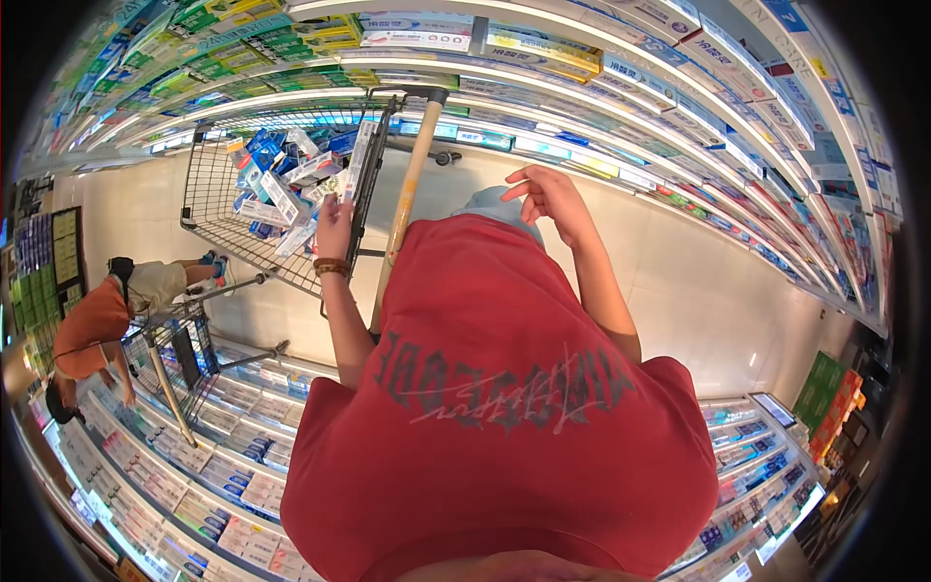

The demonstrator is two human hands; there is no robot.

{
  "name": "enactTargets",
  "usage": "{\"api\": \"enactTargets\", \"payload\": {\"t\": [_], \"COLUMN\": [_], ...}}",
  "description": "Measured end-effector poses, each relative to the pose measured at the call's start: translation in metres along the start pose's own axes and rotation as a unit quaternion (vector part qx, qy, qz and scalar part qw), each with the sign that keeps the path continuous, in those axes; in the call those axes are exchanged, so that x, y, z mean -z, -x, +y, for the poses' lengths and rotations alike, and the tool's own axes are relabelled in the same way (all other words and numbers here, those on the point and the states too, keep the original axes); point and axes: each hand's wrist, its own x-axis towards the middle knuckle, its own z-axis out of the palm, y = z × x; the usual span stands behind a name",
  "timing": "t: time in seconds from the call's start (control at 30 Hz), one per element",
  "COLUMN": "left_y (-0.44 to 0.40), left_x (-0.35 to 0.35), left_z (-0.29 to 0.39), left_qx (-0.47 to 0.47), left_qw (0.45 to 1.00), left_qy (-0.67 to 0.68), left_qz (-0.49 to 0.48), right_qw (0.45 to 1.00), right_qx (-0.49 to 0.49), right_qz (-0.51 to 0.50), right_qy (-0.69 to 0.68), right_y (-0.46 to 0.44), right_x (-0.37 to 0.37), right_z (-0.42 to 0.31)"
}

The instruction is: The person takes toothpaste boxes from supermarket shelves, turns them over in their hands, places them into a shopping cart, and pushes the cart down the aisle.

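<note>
My left hand (335, 231), with a brown bracelet on its wrist, reaches over the near side of a shopping cart (238, 254). Its bent fingers meet the lower end of a long white toothpaste box (362, 153), which stands on end by the cart's rim; the grip itself is partly hidden. Beneath and beyond the fingers lies a jumbled heap of blue and white boxes (281, 199). My right hand (548, 199) hangs in the air before the shelves, holding nothing, its fingers loosely curled and apart. Between the two hands runs the cart's pale push bar (415, 179).
Shelves of toothpaste boxes (659, 82) curve along the far side, and more stocked shelves (228, 485) run behind me. At the left, a person in an orange top (92, 330) bends beside a second cart (170, 359). Pale floor (679, 281) shows between the shelf rows.
</note>
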Motion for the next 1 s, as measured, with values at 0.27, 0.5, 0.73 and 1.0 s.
{"api": "enactTargets", "payload": {"t": [0.27, 0.5, 0.73, 1.0], "left_y": [0.01, 0.003, -0.012, -0.044], "left_x": [-0.022, 0.015, 0.046, 0.108], "left_z": [0.023, 0.019, 0.005, -0.024], "left_qx": [0.008, 0.083, 0.1, 0.079], "left_qw": [0.959, 0.942, 0.941, 0.937], "left_qy": [-0.257, -0.317, -0.315, -0.332], "left_qz": [0.12, 0.073, 0.076, 0.076], "right_qw": [0.991, 0.979, 0.961, 0.733], "right_qx": [-0.044, -0.046, -0.01, 0.45], "right_qz": [-0.077, -0.135, -0.134, 0.171], "right_qy": [0.097, 0.145, 0.241, 0.48], "right_y": [-0.041, -0.085, -0.113, -0.212], "right_x": [-0.043, -0.082, -0.127, -0.181], "right_z": [0.023, 0.039, 0.023, -0.04]}}
